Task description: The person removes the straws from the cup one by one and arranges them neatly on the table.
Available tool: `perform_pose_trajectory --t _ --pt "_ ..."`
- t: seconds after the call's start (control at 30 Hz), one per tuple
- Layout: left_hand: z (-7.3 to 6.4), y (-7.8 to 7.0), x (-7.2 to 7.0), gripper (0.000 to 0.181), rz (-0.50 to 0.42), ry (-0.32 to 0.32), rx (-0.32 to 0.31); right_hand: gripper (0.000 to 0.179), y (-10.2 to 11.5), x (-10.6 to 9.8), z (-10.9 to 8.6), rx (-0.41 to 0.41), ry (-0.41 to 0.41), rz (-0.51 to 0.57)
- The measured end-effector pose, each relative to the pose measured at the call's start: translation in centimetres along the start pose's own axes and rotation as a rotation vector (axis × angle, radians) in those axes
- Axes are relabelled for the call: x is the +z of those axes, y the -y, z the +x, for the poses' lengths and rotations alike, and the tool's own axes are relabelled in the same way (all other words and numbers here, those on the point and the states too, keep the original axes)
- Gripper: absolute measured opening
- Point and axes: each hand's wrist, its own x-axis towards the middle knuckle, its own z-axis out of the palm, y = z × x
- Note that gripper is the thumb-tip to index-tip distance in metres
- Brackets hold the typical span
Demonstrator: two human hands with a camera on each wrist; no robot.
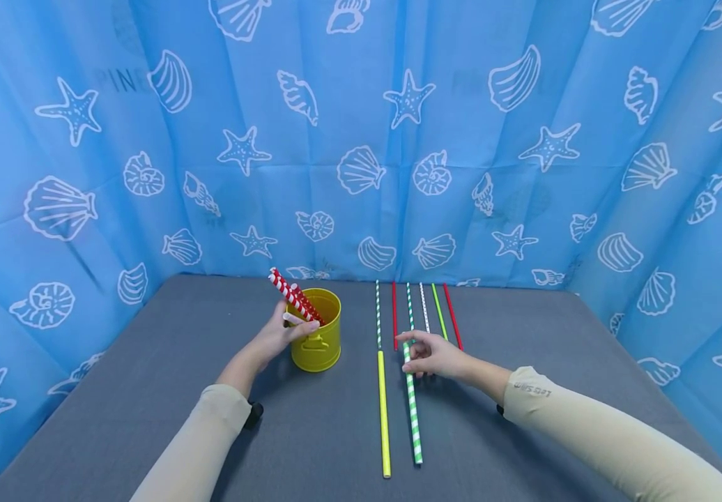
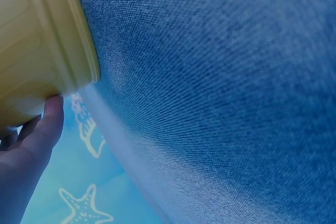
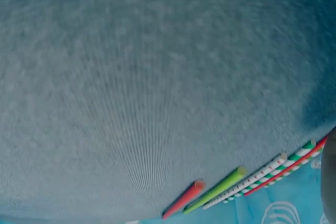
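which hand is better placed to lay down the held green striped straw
Probably the right hand: it pinches the green striped straw, just right of the yellow straw. The left hand holds the yellow bucket, farther off to the left.

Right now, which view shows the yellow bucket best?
Head: the yellow bucket is nearly whole, rim to base, partly covered by the left hand. Left wrist: part of its side, cropped. Right wrist: none of it.

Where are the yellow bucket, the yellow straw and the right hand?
Yellow bucket [image 1: 328,344], head view: outer wall.
Yellow straw [image 1: 383,415], head view: mid-length.
Right hand [image 1: 440,355], head view: back of hand.
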Motion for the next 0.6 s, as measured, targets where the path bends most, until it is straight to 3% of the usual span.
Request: perform_pose_trajectory --t 0.4,0.6 --pt "-0.1 0.0 0.1 0.091 -0.001 0.005 -0.005 0.049 -0.4 1.0 0.9 0.041 0.116 -0.117" --pt "-0.1 0.0 0.0 0.092 -0.004 0.006 -0.004 0.046 -0.1 1.4 1.2 0.031 0.113 -0.229"
